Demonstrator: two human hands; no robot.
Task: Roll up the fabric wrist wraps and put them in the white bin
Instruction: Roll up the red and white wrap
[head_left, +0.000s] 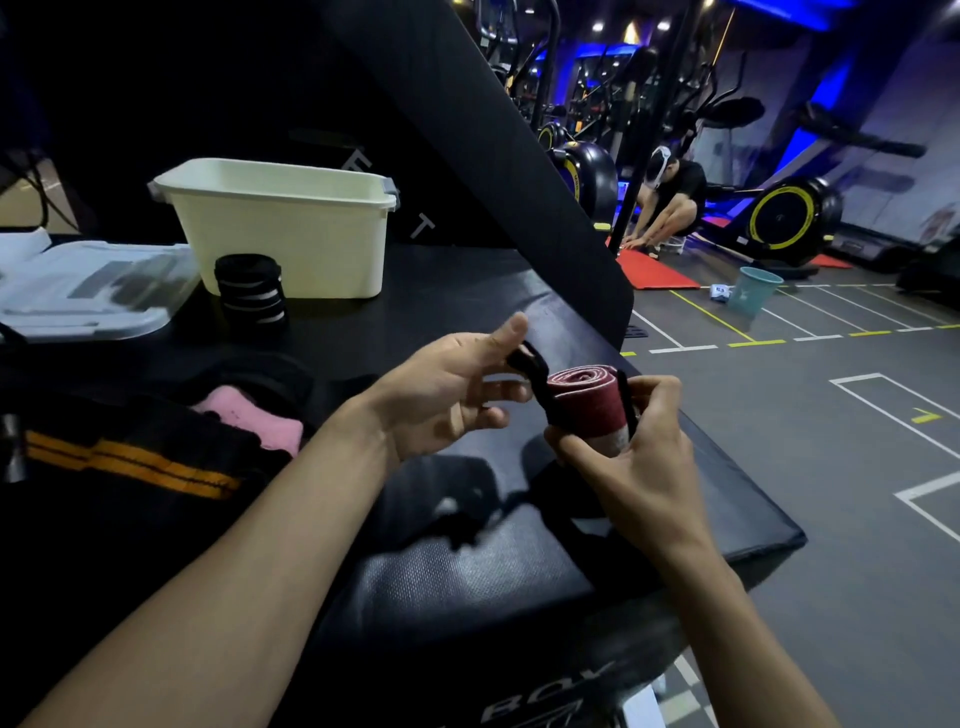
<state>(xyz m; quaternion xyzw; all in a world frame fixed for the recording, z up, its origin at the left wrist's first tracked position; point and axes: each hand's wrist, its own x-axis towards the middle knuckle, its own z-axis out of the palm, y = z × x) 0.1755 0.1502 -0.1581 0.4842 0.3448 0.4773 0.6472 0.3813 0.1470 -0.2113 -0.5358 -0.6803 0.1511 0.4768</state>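
My right hand (634, 447) grips a rolled red and white wrist wrap (587, 400) above the black padded box (467, 566). A black strap (530, 364) runs off the roll's left side, and my left hand (452, 400) pinches it between thumb and fingers. The white bin (280, 228) stands at the back of the box, and what lies inside it is hidden. A rolled black wrap with white stripes (252, 291) stands upright right in front of the bin. A pink wrap (249, 421) and a black wrap with an orange stripe (130, 462) lie unrolled at the left.
A clear plastic lid (88, 291) lies at the far left. A black slanted pad (467, 130) rises behind the bin. Beyond the box's right edge is gym floor with a teal bucket (753, 291), a red mat (654, 270), exercise bikes and a crouching person (670, 202).
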